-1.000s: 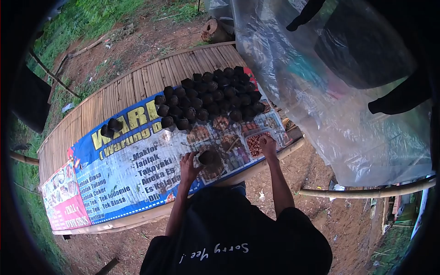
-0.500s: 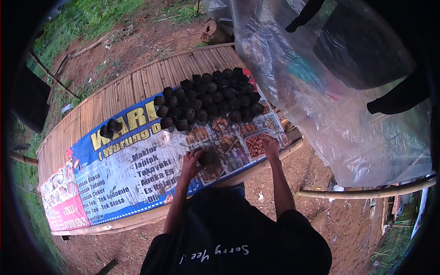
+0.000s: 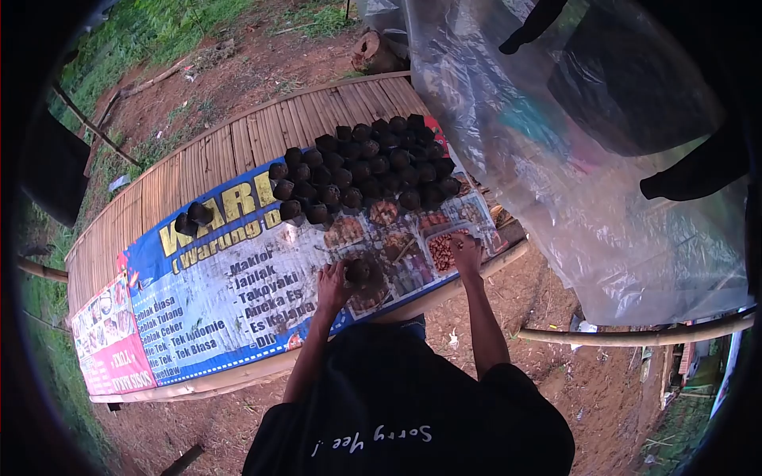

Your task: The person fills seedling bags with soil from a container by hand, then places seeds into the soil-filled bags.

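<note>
My left hand is near the front edge of the table, its fingers curled against the side of a small black planting bag with dark soil in it. My right hand reaches over the right end of a clear plastic tray of reddish-brown seeds that look like peanuts. Its fingers are drawn together at the seeds; whatever is between them is too small to make out. Beyond both hands, several more black planting bags stand packed in rows.
A printed banner covers much of the bamboo-slat table. Two black bags stand apart at the left. Clear plastic sheeting hangs at the right above a bamboo pole. Bare soil surrounds the table.
The view has shifted slightly. My left hand stays at the black planting bag, and my right hand stays at the tray of seeds with only a small shift of its fingers.
</note>
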A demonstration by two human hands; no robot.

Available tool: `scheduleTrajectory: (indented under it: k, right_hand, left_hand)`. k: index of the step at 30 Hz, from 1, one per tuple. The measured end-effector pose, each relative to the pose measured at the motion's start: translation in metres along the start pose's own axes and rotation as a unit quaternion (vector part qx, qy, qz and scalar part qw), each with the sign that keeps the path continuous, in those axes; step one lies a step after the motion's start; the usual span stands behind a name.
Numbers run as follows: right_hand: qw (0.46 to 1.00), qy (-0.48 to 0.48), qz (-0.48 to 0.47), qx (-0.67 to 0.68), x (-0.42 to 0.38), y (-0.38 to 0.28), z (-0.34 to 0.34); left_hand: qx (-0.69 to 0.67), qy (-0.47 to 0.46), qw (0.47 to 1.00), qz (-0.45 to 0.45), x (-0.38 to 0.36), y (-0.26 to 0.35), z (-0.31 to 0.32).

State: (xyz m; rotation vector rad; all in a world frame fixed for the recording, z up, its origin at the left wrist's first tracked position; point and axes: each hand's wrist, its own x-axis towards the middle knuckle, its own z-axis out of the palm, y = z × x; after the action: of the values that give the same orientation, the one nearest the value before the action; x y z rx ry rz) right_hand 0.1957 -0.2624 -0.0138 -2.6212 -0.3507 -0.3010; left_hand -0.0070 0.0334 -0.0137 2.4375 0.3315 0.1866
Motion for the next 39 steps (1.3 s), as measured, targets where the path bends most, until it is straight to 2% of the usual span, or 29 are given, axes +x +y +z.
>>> scheduleTrajectory:
  k: [4, 7, 9, 13, 15, 18, 20, 22, 23, 25, 26, 28, 29, 32, 34, 39]
  right_hand:
    - [0.999, -0.021, -0.008, -0.038, -0.006, -0.009, 0.004]
    - [1.000, -0.009, -0.018, -0.014, -0.006, -0.009, 0.009]
    - [0.998, -0.059, 0.015, 0.012, -0.004, -0.004, 0.008]
    - [0.992, -0.086, 0.007, 0.089, 0.001, 0.007, 0.007]
    - [0.995, 0.013, -0.020, 0.096, -0.001, 0.004, 0.006]
    - [0.983, 0.032, -0.047, 0.173, -0.006, -0.022, -0.008]
    - [0.977, 0.010, -0.057, 0.206, -0.016, -0.060, -0.018]
    - [0.953, -0.110, -0.109, 0.261, -0.027, -0.095, -0.021]
    - [0.952, -0.114, -0.110, 0.262, -0.033, -0.113, -0.023]
    - [0.921, -0.253, -0.059, 0.290, -0.044, -0.149, -0.023]
    - [0.920, -0.255, -0.061, 0.290, -0.048, -0.159, -0.018]
    - [0.931, -0.232, -0.186, 0.209, -0.054, -0.172, -0.005]
    - [0.919, -0.228, -0.235, 0.218, -0.054, -0.174, 0.006]
    - [0.913, -0.206, -0.291, 0.199, -0.061, -0.180, 0.028]
    - [0.913, -0.206, -0.302, 0.182, -0.063, -0.181, 0.036]
    - [0.919, -0.241, -0.290, 0.115, -0.065, -0.188, 0.038]
  left_hand:
    - [0.012, 0.015, 1.000, -0.022, -0.001, 0.008, 0.003]
    - [0.017, 0.018, 1.000, -0.005, -0.001, 0.005, 0.005]
    - [0.012, 0.019, 1.000, 0.010, 0.000, 0.000, 0.007]
    - [-0.001, 0.043, 0.999, 0.034, -0.001, -0.007, 0.012]
    - [-0.004, 0.042, 0.999, 0.022, -0.004, -0.010, 0.011]
    - [-0.026, 0.037, 0.999, -0.003, -0.004, -0.011, 0.009]
    - [-0.017, 0.031, 0.999, 0.015, -0.004, -0.009, 0.006]
    - [-0.022, 0.039, 0.999, 0.022, -0.003, -0.009, 0.006]
    - [-0.024, 0.036, 0.999, 0.025, -0.003, -0.010, 0.008]
    - [-0.026, 0.034, 0.999, 0.032, -0.002, -0.013, 0.010]
    - [-0.025, 0.035, 0.999, 0.029, -0.003, -0.013, 0.010]
    - [-0.031, 0.018, 0.999, 0.002, -0.002, -0.012, 0.009]
    - [-0.031, 0.020, 0.999, -0.001, -0.002, -0.011, 0.009]
    - [-0.028, 0.027, 0.999, -0.002, -0.003, -0.012, 0.011]
    - [-0.020, 0.059, 0.998, 0.028, -0.003, -0.014, 0.014]
    - [-0.024, 0.052, 0.998, 0.014, -0.003, -0.017, 0.018]
